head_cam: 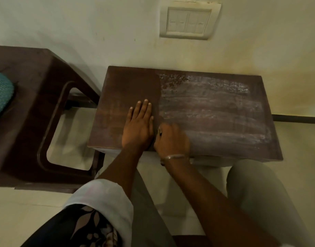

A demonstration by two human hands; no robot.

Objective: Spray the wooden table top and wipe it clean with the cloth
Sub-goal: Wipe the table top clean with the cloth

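The wooden table top [215, 111] stands against the wall, and its right two thirds are streaked with whitish smears and droplets. A dark brown cloth [128, 90] lies spread flat over the left part, its right edge running down the middle. My left hand [138, 125] rests flat on the cloth with the fingers straight and close together. My right hand [172, 139] is blurred, its fingers curled at the cloth's right edge near the table's front. No spray bottle is in view.
A dark brown plastic stool [37, 107] stands close to the table's left, with a teal cushion [1, 91] at the frame edge. A switch plate [188, 20] is on the wall above. My knees [260, 193] are just in front of the table.
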